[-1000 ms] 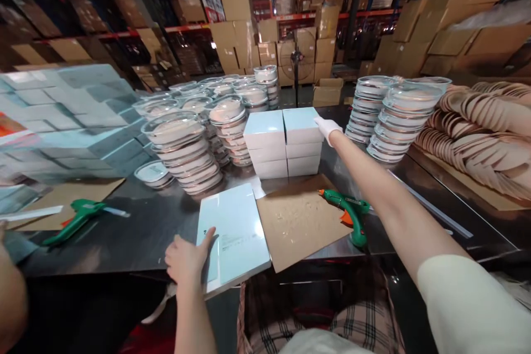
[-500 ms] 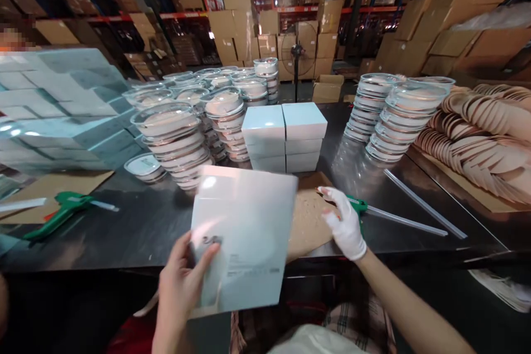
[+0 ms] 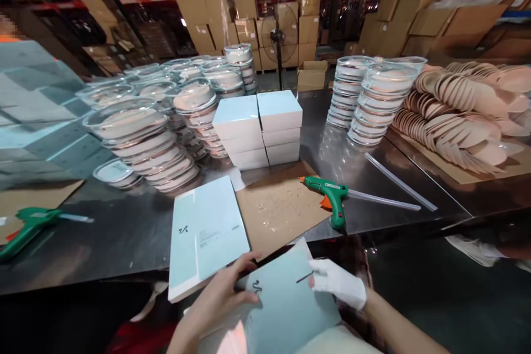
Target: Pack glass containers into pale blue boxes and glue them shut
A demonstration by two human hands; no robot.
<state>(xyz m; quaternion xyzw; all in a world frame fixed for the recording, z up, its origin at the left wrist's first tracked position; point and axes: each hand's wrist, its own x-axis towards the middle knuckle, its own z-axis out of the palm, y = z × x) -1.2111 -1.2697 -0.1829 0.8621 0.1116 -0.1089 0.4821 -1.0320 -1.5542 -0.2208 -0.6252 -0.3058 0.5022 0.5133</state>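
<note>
Both hands hold one flat pale-blue box blank [image 3: 286, 310] low in front of me, below the table edge. My bare left hand [image 3: 215, 301] grips its left side with fingers curled over the top. On its right edge sits my white-gloved right hand [image 3: 338, 283], fingers pinched. A stack of the same flat blanks [image 3: 205, 232] lies on the steel table [image 3: 124, 232] just ahead. Beside that stack is a brown cardboard sheet [image 3: 277, 207] speckled with glue. A green glue gun [image 3: 329, 194] rests at its right.
Folded pale-blue boxes [image 3: 257, 130] are stacked mid-table. Stacks of clear round lidded trays stand left [image 3: 141, 141] and right [image 3: 369, 97]. Beige round pads [image 3: 460, 116] pile at far right. A second green glue gun [image 3: 25, 224] lies at left. Cardboard cartons fill the shelves behind.
The left hand lifted a flat blank off the stack and brought it down toward me. The gloved right hand came back from the far boxes and took the blank's right edge.
</note>
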